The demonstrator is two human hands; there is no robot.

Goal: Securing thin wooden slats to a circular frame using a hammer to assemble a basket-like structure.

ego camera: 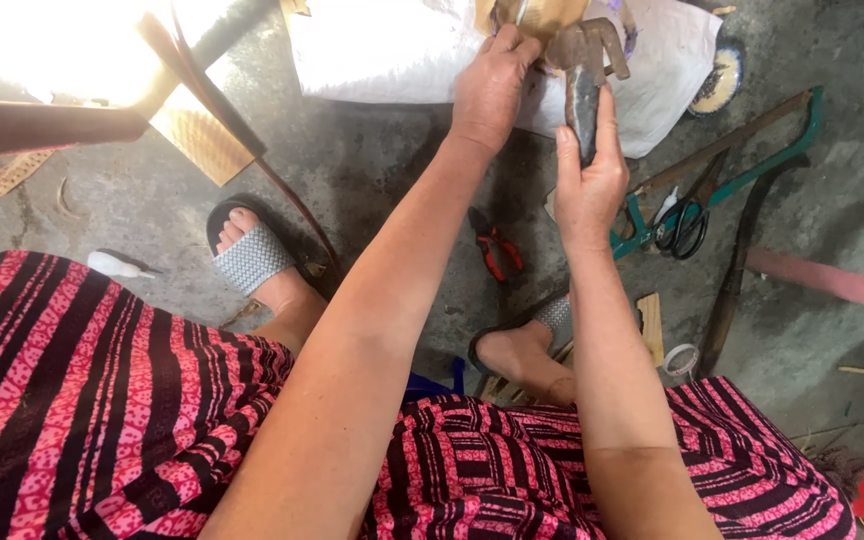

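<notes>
A pink-and-black striped, speckled skirt [102, 400] covers the lap, grey woven-strap sandals [250, 258] sit on grey concrete floor [372, 160], beside red-handled pliers [495, 247], a green-framed saw [732, 170], black-handled scissors [685, 225] and white sacking [392, 50].

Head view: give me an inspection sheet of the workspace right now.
Surface: grey concrete floor, with a white sack spread at the top.
Job's things: dark metal tool, upright; tan piece above it, partly cut off by the frame.
Clutter: red pliers, scissors, green saw frame, tape roll, round dish, wood strips.
Grippers: left hand grips the tan piece; right hand is closed on the tool's lower end.
Cables: nothing seen.
Surroundings: person seated, patterned pink skirt, both feet in sandals.
</notes>
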